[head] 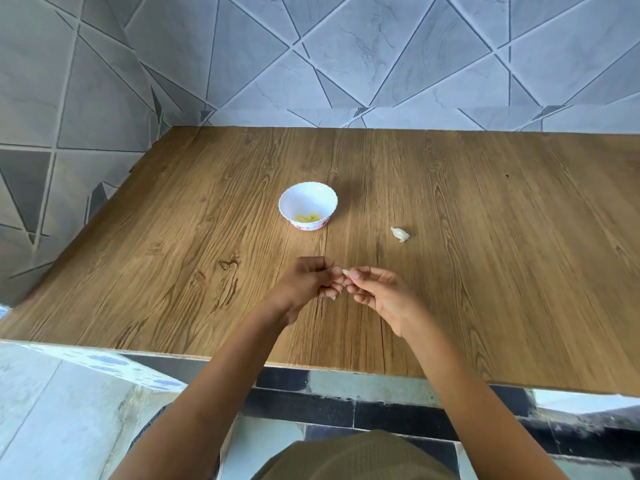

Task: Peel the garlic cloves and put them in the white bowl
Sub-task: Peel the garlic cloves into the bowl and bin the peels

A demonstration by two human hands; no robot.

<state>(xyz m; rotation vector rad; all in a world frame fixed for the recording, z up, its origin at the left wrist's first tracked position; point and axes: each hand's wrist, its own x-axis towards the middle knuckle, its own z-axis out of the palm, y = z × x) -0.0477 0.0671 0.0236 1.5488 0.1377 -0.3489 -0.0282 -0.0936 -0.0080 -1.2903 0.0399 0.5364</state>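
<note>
Left grip (308, 282) and right grip (381, 292) are pinching one clove (345, 271) between them, over the desk (485, 237) — near the bowl (282, 202). Light, stiff, its skin likely slippery — fingertips are best taking it by the ends.

Lots of open desk (485, 237), two small things in the way.
The left hand (304, 282) and right hand (381, 294) meet on a garlic clove (346, 271). From there the white bowl (300, 198) stands at 11 o'clock and a loose garlic piece (400, 234) lies at 2 o'clock. Between them the way to 12 o'clock runs open to the wall (311, 64). Bare wood at 3 and 9 o'clock.
</note>
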